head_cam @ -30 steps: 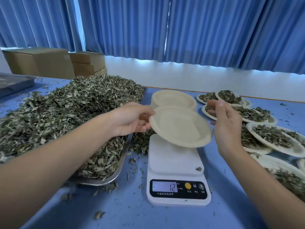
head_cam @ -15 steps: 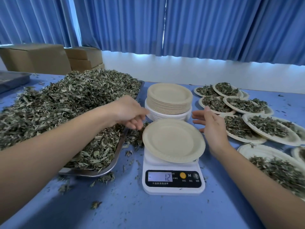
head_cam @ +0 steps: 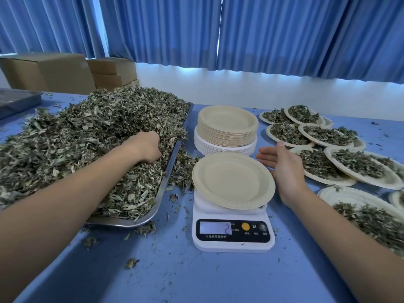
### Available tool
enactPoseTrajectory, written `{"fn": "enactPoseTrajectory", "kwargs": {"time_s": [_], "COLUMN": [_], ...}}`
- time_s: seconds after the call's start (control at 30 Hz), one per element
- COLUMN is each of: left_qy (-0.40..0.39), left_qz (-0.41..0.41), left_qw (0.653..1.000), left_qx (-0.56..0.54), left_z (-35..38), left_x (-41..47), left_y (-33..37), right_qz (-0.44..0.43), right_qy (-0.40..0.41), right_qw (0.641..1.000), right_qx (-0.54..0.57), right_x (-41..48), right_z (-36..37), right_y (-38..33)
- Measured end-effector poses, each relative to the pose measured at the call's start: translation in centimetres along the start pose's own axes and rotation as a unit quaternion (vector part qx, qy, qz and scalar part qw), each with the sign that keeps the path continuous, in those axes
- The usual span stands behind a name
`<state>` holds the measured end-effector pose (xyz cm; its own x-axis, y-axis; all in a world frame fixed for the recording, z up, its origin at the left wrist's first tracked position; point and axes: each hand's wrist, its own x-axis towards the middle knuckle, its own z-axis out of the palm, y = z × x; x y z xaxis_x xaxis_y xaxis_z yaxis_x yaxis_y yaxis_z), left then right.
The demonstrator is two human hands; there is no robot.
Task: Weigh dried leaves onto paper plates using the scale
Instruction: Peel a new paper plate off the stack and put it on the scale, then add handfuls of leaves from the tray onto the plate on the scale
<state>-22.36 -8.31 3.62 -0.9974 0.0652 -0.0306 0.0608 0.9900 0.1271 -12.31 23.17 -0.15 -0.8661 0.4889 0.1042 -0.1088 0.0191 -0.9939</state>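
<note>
An empty beige paper plate (head_cam: 232, 182) lies on the white digital scale (head_cam: 232, 237), whose display reads 2. Left of it a metal tray (head_cam: 172, 158) holds a big heap of dried leaves (head_cam: 87, 132). My left hand (head_cam: 145, 147) is dug into the heap near the tray's right rim, its fingers curled down and buried in the leaves. My right hand (head_cam: 284, 167) hovers just right of the plate, fingers straight, palm facing left, holding nothing.
A stack of empty paper plates (head_cam: 227, 125) stands behind the scale. Several plates filled with leaves (head_cam: 358, 165) cover the table's right side. Cardboard boxes (head_cam: 48, 71) and a second tray (head_cam: 15, 101) sit at the far left. Loose leaf bits litter the blue table.
The plate went from my hands onto the scale. My left hand then moved left into the leaf heap, my right hand drew slightly away, and the reading changed from 12 to 2.
</note>
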Motion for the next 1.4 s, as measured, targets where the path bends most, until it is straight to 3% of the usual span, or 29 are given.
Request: {"fn": "enactPoseTrajectory", "kwargs": {"time_s": [0.2, 0.4, 0.6, 0.93, 1.07, 1.17, 1.23, 1.3, 1.4], "left_qy": [-0.001, -0.033, 0.044, 0.224, 0.216, 0.29, 0.333, 0.321, 0.18], "left_qz": [0.052, 0.045, 0.029, 0.039, 0.062, 0.1, 0.133, 0.154, 0.192], "left_qw": [0.992, 0.993, 0.994, 0.964, 0.973, 0.951, 0.926, 0.907, 0.909], "left_qx": [-0.114, -0.1, -0.099, -0.14, -0.042, -0.044, -0.118, -0.226, -0.324], "left_z": [-0.8, -1.2, -2.2, -4.1, -3.9, -3.4, -3.7, -4.1, -4.2], "left_x": [-1.0, -1.7, -1.8, -2.6, -4.0, -4.9, -5.6, -6.5, -8.0], "left_y": [0.3, 0.4, 0.7, 0.4, 1.8, 3.2, 4.4, 5.9, 8.3], "right_qz": [-0.002, -0.011, -0.012, -0.015, -0.018, -0.014, -0.016, -0.018, -0.019], "right_qy": [-0.008, -0.015, -0.016, -0.019, -0.02, -0.02, -0.019, -0.022, -0.025], "right_qw": [1.0, 1.0, 1.0, 1.0, 1.0, 1.0, 1.0, 0.999, 0.999], "right_qx": [-0.001, -0.014, -0.012, -0.014, -0.015, -0.013, -0.013, -0.016, -0.015], "right_x": [0.1, 0.3, 0.4, 0.3, 0.3, 0.3, 0.3, 0.3, 0.4], "right_z": [0.0, 0.1, -0.2, -0.2, -0.1, -0.2, -0.3, -0.3, -0.2], "right_y": [0.2, 0.3, 0.4, 0.5, 0.4, 0.4, 0.5, 0.5, 0.5]}}
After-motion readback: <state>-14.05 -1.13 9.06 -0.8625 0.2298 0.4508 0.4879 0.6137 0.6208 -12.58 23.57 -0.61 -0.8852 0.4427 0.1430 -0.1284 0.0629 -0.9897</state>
